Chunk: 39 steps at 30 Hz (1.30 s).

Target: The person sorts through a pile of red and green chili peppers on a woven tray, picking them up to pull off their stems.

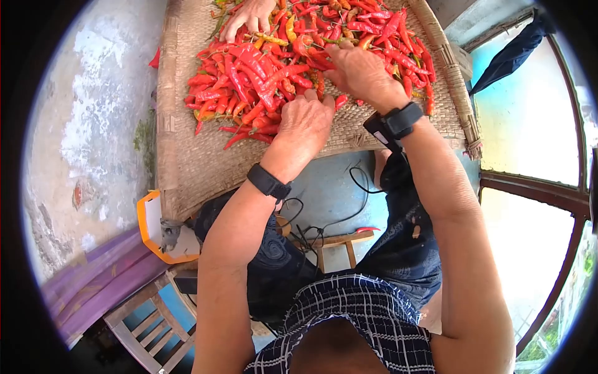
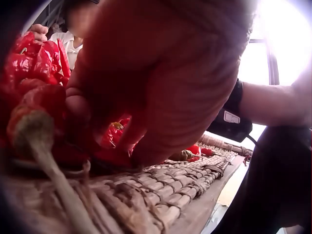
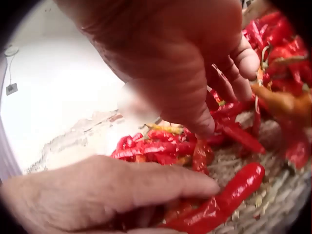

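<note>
Together, our two hands work at the near edge of a heap of red chili peppers (image 1: 261, 75) spread over a woven bamboo tray (image 1: 187, 168) that lies across our lap. Our left hand (image 1: 305, 124) rests knuckles up on the near side of the heap, its fingers bent down into the chilies; the wrist views do not show whether it grips one, so we cannot tell. Our right hand (image 1: 361, 71) sits just beyond and to the right of the left hand, fingers curled down among the chilies; in its wrist view the fingertips (image 3: 243, 63) are bunched close over the peppers, but a firm hold on any single one is not plain. One glossy red chili (image 3: 229, 200) lies on the weave just beside the left hand, right under the right one. Each wrist carries a black band (image 1: 269, 182). Beyond our hands, across the heap, another person's hand (image 1: 249, 15) also rests on the chilies.
</note>
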{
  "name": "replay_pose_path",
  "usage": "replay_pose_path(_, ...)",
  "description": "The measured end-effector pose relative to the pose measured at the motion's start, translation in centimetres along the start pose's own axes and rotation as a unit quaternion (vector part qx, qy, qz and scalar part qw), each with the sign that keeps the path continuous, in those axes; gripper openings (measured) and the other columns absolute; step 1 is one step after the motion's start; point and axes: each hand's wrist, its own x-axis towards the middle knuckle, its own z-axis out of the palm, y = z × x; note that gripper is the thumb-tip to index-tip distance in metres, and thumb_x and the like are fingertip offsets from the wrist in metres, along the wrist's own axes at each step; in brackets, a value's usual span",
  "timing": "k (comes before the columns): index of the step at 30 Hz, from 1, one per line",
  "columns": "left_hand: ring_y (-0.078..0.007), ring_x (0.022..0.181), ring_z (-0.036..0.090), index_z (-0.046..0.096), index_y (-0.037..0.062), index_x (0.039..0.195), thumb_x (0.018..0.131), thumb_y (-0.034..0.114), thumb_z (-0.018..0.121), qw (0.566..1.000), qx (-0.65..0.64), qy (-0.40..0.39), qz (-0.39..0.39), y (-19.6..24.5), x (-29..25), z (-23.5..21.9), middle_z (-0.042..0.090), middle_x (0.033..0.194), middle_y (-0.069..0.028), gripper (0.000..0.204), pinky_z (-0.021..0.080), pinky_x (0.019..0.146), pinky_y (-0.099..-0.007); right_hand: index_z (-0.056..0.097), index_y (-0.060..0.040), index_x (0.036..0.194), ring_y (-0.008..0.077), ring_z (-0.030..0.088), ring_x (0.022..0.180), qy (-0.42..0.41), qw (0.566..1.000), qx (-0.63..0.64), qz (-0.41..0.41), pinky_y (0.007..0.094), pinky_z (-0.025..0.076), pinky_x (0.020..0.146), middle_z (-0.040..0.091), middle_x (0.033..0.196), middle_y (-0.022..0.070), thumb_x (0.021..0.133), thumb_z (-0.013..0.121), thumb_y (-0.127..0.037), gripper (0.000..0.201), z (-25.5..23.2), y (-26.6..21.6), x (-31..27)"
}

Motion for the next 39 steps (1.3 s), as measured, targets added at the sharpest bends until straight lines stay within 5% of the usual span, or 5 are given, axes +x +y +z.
replay_pose_path(12, -0.038, 0.069, 0.063, 0.058, 0.0007, 0.084, 0.072, 0.013, 0.06, 0.974, -0.203, -0.002, -0.103, -1.6, 0.8, -3.4, 0.063, 0.076, -0.022, 0.017, 0.049, 0.064, -0.048, 0.064, -0.0028, 0.097, 0.0335, 0.065, 0.081, -0.099, 0.993, 0.029, 0.056, 0.0423, 0.052, 0.071, 0.065, 0.082, 0.0197, 0.076, 0.063, -0.019, 0.027, 0.2, 0.4, 1.6)
replay_pose_path(17, -0.0063, 0.063, 0.055, 0.058, 0.0021, 0.088, 0.081, 0.017, 0.061, 0.759, -0.615, 0.065, -0.204, -4.9, 0.7, -5.4, 0.06, 0.073, -0.0017, 0.017, 0.045, 0.051, -0.023, 0.066, -0.002, 0.089, 0.0207, 0.063, 0.067, -0.028, 0.964, 0.264, 0.036, 0.035, 0.048, 0.062, 0.066, 0.072, 0.0122, 0.079, 0.065, -0.025, 0.025, -4.8, 1.2, 1.9)
replay_pose_path(26, -0.0126, 0.066, 0.059, 0.054, 0.0051, 0.103, 0.086, 0.022, 0.06, 0.518, -0.807, 0.169, -0.228, -5.0, 0.9, -5.3, 0.06, 0.088, -0.0039, 0.024, 0.05, 0.056, -0.024, 0.065, -0.0023, 0.091, 0.0118, 0.057, 0.058, 0.012, 0.915, 0.402, -0.009, 0.0309, 0.046, 0.054, 0.061, 0.063, 0.0032, 0.083, 0.067, -0.02, 0.02, -5.4, -0.3, 1.1)
replay_pose_path(31, -0.012, 0.068, 0.06, 0.054, 0.0053, 0.105, 0.089, 0.028, 0.062, 0.528, -0.818, 0.097, -0.205, -4.8, 1.3, -5.6, 0.061, 0.09, -0.0043, 0.029, 0.05, 0.056, -0.0238, 0.062, -0.0044, 0.1, 0.0374, 0.062, 0.077, -0.009, 0.96, 0.267, -0.082, 0.0433, 0.05, 0.066, 0.063, 0.078, 0.0208, 0.077, 0.068, -0.014, 0.026, -4.9, -2.9, -0.3)
replay_pose_path(39, -0.0105, 0.069, 0.06, 0.056, 0.0061, 0.105, 0.086, 0.02, 0.062, 0.54, -0.796, 0.158, -0.225, -5.1, 0.9, -5.4, 0.062, 0.091, -0.0023, 0.025, 0.047, 0.052, -0.0226, 0.064, -0.0023, 0.097, 0.0173, 0.059, 0.064, -0.041, 0.916, 0.398, -0.029, 0.0332, 0.048, 0.06, 0.062, 0.069, 0.0105, 0.081, 0.066, -0.015, 0.02, -5.8, -1.6, -0.1)
